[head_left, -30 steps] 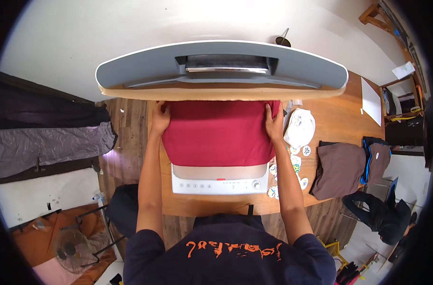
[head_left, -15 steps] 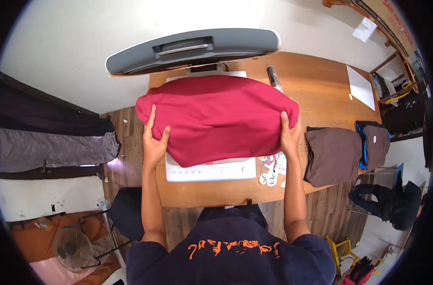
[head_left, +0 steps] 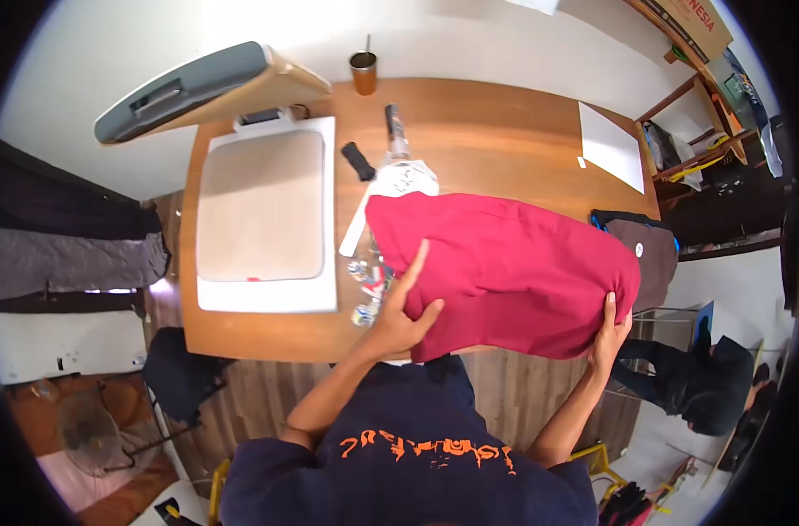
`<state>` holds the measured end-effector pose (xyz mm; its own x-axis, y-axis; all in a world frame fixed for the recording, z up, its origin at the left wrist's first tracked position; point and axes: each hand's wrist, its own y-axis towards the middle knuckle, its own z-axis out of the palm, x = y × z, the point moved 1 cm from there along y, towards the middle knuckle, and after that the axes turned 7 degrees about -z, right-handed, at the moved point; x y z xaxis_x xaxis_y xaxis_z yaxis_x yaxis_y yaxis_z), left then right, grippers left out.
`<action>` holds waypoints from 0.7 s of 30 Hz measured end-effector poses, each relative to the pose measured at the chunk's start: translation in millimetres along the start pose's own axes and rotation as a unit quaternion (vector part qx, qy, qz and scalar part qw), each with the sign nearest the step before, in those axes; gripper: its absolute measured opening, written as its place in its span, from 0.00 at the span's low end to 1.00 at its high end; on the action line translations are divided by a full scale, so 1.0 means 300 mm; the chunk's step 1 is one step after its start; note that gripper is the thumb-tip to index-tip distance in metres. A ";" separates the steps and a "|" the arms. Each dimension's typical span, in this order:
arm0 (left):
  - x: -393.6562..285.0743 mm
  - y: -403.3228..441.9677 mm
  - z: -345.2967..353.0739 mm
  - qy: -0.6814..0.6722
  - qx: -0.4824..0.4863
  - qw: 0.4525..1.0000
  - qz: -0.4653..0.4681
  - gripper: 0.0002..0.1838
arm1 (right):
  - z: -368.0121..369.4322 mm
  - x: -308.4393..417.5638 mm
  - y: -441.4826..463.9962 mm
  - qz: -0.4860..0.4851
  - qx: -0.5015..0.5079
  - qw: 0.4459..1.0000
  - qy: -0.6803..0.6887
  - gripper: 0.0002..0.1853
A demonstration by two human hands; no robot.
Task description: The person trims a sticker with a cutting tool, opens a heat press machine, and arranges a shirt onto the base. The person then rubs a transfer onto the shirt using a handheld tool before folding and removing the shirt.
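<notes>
A red cloth (head_left: 504, 272) is held up over the right part of the wooden table. My left hand (head_left: 404, 320) grips its left side, thumb and index finger on top, the other fingers hidden beneath. At the cloth's lower right edge is my right hand (head_left: 610, 337), closed on it with the thumb above. To the left lies the open heat press, its beige pad (head_left: 261, 206) bare and its grey lid (head_left: 184, 92) raised. Folded brown clothing (head_left: 649, 254) is partly hidden behind the cloth.
Past the cloth are a white piece (head_left: 404, 178), a spray can (head_left: 396, 131), a black object (head_left: 357, 161) and a brown cup (head_left: 363, 74). Round stickers (head_left: 362, 314) lie right of the press. White paper (head_left: 611, 145) is at the back right. A dark-clothed person (head_left: 706, 386) is at the right.
Both hands have lifted the red cloth off the press and carried it right. The pad is now uncovered. The view has shifted right too.
</notes>
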<state>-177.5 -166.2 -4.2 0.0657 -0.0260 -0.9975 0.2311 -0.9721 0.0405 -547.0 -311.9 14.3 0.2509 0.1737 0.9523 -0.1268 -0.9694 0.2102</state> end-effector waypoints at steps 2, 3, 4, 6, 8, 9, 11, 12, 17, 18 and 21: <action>0.072 0.026 0.201 -0.019 0.011 0.999 -0.026 0.46 | -0.153 -0.080 0.084 0.006 0.027 0.999 -0.022 0.22; 0.096 0.038 0.280 -0.028 0.017 0.999 -0.037 0.46 | -0.207 -0.113 0.116 -0.011 0.029 0.999 -0.037 0.23; 0.111 0.037 0.342 -0.021 0.019 0.999 -0.042 0.46 | -0.251 -0.144 0.147 -0.002 0.033 0.999 -0.036 0.23; 0.124 0.045 0.430 0.001 0.024 0.999 -0.045 0.46 | -0.308 -0.202 0.210 0.014 0.037 0.999 -0.027 0.23; 0.185 0.059 0.486 -0.026 0.018 0.997 -0.068 0.47 | -0.352 -0.275 0.281 0.050 0.061 0.997 -0.003 0.25; 0.213 0.082 0.506 -0.047 0.016 0.995 -0.086 0.47 | -0.362 -0.344 0.325 0.057 0.067 0.996 0.011 0.25; 0.312 0.143 0.540 -0.043 0.017 0.994 -0.100 0.50 | -0.362 -0.493 0.418 0.052 0.087 0.995 0.019 0.26; 0.384 0.174 0.563 0.004 0.016 0.994 -0.105 0.50 | -0.365 -0.580 0.466 0.035 0.109 0.993 -0.020 0.26; 0.660 0.230 0.683 0.244 -0.051 0.961 -0.121 0.52 | -0.391 -1.097 0.538 -0.156 0.146 0.954 -0.210 0.30; 0.665 0.234 0.707 0.275 -0.082 0.948 -0.134 0.52 | -0.386 -1.081 0.514 -0.150 0.147 0.949 -0.236 0.31; 0.664 0.207 0.767 0.295 -0.070 0.936 -0.176 0.51 | -0.382 -1.059 0.328 -0.133 0.154 0.924 -0.323 0.34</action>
<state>-373.6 -285.5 -213.7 0.4777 0.4638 -0.7461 0.4615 -0.8551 -0.2361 -749.4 -442.5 -242.3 0.7670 0.3692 0.5249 0.2754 -0.9282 0.2503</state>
